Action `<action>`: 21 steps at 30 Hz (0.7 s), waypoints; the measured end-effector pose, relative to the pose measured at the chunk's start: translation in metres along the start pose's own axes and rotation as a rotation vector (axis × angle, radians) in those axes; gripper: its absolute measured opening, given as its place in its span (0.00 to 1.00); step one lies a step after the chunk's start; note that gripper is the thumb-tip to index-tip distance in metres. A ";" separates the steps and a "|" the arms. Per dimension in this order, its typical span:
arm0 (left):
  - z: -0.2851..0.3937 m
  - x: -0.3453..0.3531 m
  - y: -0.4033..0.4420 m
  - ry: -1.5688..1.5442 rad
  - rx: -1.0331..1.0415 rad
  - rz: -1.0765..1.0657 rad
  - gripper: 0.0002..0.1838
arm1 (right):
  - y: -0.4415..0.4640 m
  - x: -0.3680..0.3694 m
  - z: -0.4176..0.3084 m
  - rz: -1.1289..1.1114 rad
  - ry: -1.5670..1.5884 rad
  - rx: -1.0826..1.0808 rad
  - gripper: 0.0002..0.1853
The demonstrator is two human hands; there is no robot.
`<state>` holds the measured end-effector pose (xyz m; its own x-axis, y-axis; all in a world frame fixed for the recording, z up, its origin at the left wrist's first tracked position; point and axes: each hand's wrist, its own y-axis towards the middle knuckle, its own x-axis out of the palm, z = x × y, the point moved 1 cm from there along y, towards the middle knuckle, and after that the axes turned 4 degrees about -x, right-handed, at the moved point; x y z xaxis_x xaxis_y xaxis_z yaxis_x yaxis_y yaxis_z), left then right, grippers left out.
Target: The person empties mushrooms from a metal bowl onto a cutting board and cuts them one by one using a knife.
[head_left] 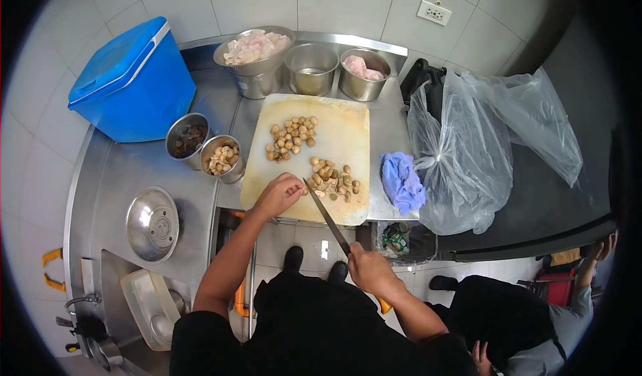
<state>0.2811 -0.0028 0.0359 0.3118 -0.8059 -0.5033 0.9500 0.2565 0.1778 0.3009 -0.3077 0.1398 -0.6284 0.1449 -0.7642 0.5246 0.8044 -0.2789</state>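
My right hand is closed round the handle of a long knife, whose tip points up and left over the cutting board. Just left of the tip, my left hand has its fingers curled together at the board's front edge; a small mushroom piece seems to be at its fingertips. Right of the blade lies a pile of whole and cut mushrooms. A second pile of whole mushrooms sits farther back on the board.
Metal bowls stand behind the board, and two small ones at its left. A blue cooler is back left. Right are a blue cloth and plastic bags. Another person is at lower right.
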 end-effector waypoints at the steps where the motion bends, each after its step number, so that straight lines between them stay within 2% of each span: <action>1: 0.002 0.000 0.000 -0.003 0.001 -0.001 0.04 | 0.000 0.000 -0.003 0.000 -0.002 0.003 0.10; 3: 0.004 0.000 0.000 -0.010 0.005 0.001 0.04 | 0.000 -0.001 -0.009 -0.057 -0.045 0.036 0.11; 21: -0.001 -0.002 0.001 -0.036 -0.008 -0.010 0.03 | 0.027 0.012 -0.017 -0.091 -0.059 0.055 0.09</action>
<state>0.2820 -0.0002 0.0359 0.3013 -0.8271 -0.4745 0.9534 0.2522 0.1657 0.2978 -0.2746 0.1334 -0.6406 0.0369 -0.7670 0.4988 0.7794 -0.3791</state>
